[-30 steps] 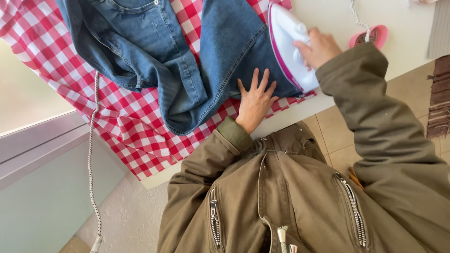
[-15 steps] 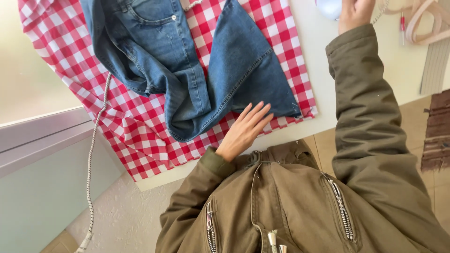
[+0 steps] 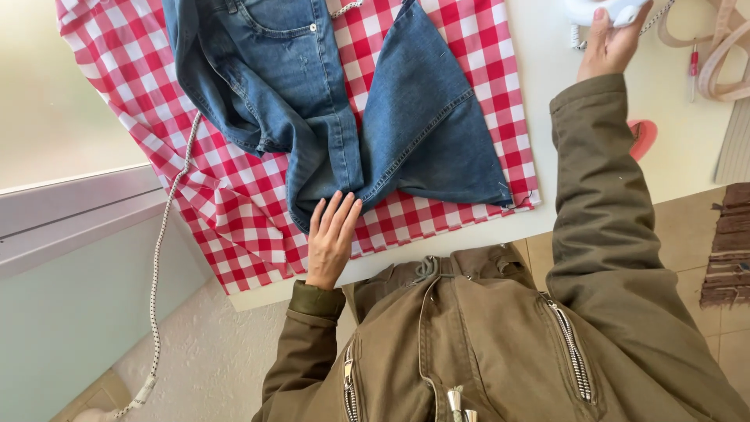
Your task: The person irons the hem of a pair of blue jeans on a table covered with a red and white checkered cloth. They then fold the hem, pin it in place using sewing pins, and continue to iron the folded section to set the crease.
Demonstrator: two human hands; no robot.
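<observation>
Table (image 3: 594,168): white top, running across the upper frame, its near edge lying just in front of the person's olive jacket (image 3: 484,344).

Cloth (image 3: 234,195): red-and-white check, spreading over the left and middle of the table, one corner hanging off the near edge on the left side.

Jeans (image 3: 312,86): blue denim, lying on the cloth, bunched and folded. One leg is folding out to the right into a triangular flap, whose lower edge is ending just short of the cloth's right border. A folded part is pointing down toward the near edge.

Cord (image 3: 160,258): white with dark flecks, trailing from under the jeans, crossing the cloth, then dropping off the table's left side toward the floor.

Left hand (image 3: 332,238): lying flat, palm down, fingers straight and close together. Fingertips are touching the lowest fold of the jeans; palm is resting on the cloth. It is gripping nothing.

Right hand (image 3: 609,43): arm is stretching far out over the bare table, right of the cloth. Fingers are curling over the iron (image 3: 601,9), white, mostly cut off by the top edge; how firmly it is clasping cannot be told. The iron is sitting well apart from the jeans.

Small items at right: a beige strap (image 3: 723,51) looping near the top corner; a pink object (image 3: 644,137) peeking out from behind the right sleeve.
</observation>
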